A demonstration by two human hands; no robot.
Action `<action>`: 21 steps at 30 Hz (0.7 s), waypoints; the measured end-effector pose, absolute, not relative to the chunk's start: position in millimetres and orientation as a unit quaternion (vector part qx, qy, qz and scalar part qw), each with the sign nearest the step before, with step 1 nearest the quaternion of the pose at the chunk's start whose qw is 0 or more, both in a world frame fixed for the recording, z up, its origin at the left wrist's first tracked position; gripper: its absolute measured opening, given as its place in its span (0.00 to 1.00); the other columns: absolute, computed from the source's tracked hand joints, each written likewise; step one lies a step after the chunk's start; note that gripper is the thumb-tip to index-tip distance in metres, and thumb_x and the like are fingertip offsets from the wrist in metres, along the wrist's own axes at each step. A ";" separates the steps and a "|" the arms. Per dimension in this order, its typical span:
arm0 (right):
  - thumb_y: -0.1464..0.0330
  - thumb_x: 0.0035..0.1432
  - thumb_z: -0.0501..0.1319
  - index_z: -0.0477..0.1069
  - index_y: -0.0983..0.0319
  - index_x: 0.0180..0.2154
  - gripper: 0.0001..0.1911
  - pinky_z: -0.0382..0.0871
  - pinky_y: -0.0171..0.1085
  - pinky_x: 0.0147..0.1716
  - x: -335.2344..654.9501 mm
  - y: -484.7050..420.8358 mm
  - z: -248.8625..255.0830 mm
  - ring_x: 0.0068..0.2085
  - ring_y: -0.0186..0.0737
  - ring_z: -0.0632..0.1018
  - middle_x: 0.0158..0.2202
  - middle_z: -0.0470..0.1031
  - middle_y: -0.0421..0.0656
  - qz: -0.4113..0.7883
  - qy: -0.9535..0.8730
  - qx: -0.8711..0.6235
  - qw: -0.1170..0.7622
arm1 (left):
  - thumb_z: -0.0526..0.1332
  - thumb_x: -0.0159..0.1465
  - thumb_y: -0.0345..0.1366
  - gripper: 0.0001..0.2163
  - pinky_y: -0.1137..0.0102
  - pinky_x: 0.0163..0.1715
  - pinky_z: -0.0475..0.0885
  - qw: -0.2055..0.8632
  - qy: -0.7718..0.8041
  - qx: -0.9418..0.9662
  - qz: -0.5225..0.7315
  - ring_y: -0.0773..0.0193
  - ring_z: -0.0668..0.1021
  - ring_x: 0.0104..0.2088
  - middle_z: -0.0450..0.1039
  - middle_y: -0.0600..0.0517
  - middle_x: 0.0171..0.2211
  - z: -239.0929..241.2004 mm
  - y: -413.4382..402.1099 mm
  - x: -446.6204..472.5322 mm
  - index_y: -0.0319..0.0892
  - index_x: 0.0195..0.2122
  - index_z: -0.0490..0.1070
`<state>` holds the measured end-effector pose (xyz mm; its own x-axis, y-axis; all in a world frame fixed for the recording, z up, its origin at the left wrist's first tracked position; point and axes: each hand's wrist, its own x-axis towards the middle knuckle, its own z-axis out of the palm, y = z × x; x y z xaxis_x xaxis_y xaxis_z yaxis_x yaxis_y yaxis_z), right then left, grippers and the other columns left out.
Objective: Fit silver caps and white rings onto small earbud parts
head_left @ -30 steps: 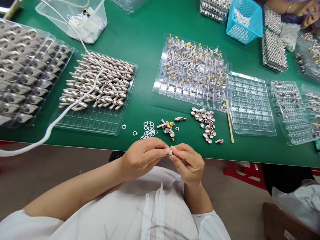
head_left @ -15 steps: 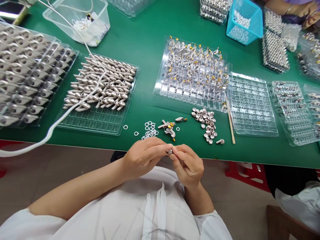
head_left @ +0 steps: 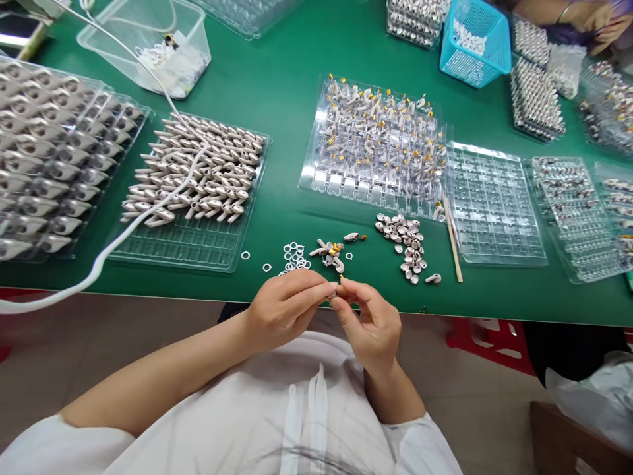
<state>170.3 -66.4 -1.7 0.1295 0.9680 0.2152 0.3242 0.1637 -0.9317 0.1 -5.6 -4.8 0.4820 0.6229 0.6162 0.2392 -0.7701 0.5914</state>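
At the table's front edge, my left hand point(head_left: 284, 307) and my right hand point(head_left: 370, 323) meet, fingertips pinched around a small earbud part point(head_left: 333, 295). Fingers hide most of it; a greyish bit shows between them. Just beyond lies a small heap of earbud pieces point(head_left: 330, 254) with orange flex tabs, beside a loose earbud piece point(head_left: 352, 237). White rings point(head_left: 295, 256) are scattered left of that heap. Over to the right sit small round earbud caps point(head_left: 408, 244) in a loose pile, and a single stemmed earbud shell point(head_left: 433, 279) near them.
Left are trays of beige shells point(head_left: 44, 158) and stemmed shells point(head_left: 198, 165), crossed by a white cable point(head_left: 123, 237). A tray of flex-tabbed earbuds point(head_left: 378, 142), a wooden stick point(head_left: 452, 241), clear trays point(head_left: 499, 204) and a blue basket point(head_left: 475, 49) stand ahead and right. A co-worker's hands point(head_left: 601, 26) show top right.
My right fingers have opened out slightly and shifted on the held part, with the index finger lifted higher. My left hand has hardly moved. The view has shifted a little.
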 end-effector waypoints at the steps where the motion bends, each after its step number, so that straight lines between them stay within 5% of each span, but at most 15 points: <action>1: 0.73 0.59 0.64 0.73 0.57 0.50 0.17 0.80 0.38 0.38 171.6 -65.9 -2.1 0.37 0.38 0.81 0.38 0.81 0.43 0.337 -0.575 -0.559 0.494 | 0.56 0.66 0.24 0.14 0.71 0.36 0.78 0.221 0.259 0.833 0.436 0.64 0.80 0.36 0.78 0.46 0.36 -4.6 -5.8 0.1 0.40 0.50 0.71; 11: 0.73 0.63 0.60 0.72 0.62 0.52 0.16 0.77 0.39 0.37 177.1 -56.4 9.3 0.36 0.38 0.78 0.37 0.78 0.46 0.304 -0.694 -0.504 0.416 | 0.56 0.65 0.22 0.15 0.69 0.38 0.78 0.225 0.257 0.830 0.441 0.62 0.80 0.39 0.78 0.44 0.38 -9.2 -10.2 0.1 0.38 0.51 0.69; 16: 0.77 0.61 0.58 0.70 0.61 0.54 0.20 0.77 0.40 0.39 177.4 -57.6 5.7 0.40 0.42 0.79 0.43 0.80 0.50 0.242 -0.724 -0.485 0.427 | 0.58 0.65 0.22 0.14 0.70 0.37 0.78 0.217 0.271 0.830 0.437 0.64 0.80 0.38 0.78 0.45 0.37 -6.5 -12.0 1.0 0.39 0.50 0.70; 21: 0.78 0.61 0.59 0.70 0.62 0.56 0.21 0.76 0.41 0.35 178.2 -56.8 3.9 0.36 0.42 0.79 0.38 0.80 0.50 0.218 -0.734 -0.474 0.434 | 0.61 0.64 0.25 0.09 0.72 0.37 0.79 0.209 0.293 0.817 0.450 0.66 0.80 0.35 0.79 0.48 0.35 -3.2 -13.2 1.5 0.39 0.45 0.72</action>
